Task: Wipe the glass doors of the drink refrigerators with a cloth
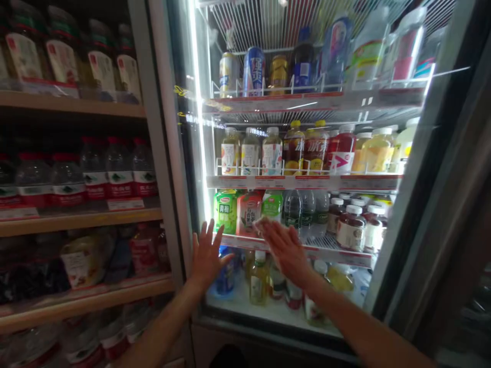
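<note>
My left hand (209, 255) lies with fingers spread against the glass door of a lit drinks fridge, near its left edge. To the right, my right hand (282, 248) is flat and slanted across the glass, its fingers together. A small whitish cloth (261, 225) shows at its fingertips; most of it is hidden under the hand. Behind the glass door (245, 115), which carries reflections, stand a green drink pack (225, 210) and a reddish drink pack (248, 212) near the two hands. Below them is a yellowish bottle (258, 283).
Wooden shelves (76, 105) with rows of bottles stand left of the fridge, beyond a grey upright post (163, 128). Inside the fridge, wire-fronted shelves (307, 182) hold cans, bottles and jars. A dark door frame (433, 168) runs down the right side.
</note>
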`<state>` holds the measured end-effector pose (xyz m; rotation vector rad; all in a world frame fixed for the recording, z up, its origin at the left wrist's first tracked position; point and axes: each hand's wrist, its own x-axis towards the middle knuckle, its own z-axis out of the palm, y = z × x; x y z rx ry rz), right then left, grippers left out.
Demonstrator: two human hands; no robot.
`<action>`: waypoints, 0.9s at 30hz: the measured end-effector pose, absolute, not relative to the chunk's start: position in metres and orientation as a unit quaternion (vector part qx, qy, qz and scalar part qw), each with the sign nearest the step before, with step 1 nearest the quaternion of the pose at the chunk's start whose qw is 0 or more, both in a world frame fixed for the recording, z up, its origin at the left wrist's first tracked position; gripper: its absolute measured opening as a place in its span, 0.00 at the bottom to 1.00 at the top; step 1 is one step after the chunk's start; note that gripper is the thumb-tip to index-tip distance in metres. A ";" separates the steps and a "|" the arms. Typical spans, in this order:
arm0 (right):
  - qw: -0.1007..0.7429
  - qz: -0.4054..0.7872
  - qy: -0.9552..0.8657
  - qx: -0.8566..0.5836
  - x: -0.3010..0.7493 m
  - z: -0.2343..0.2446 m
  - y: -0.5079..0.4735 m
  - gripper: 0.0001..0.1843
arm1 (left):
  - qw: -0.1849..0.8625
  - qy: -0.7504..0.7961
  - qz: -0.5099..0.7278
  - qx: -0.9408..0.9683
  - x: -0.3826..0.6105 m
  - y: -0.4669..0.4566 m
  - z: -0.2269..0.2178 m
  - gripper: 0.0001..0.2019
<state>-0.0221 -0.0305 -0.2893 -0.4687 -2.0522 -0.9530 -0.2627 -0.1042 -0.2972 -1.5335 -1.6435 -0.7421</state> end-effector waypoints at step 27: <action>0.400 -0.320 -0.850 -0.120 -0.135 -0.217 -0.038 0.34 | 0.381 -0.677 -0.244 -0.580 -0.328 -0.131 -0.274 0.37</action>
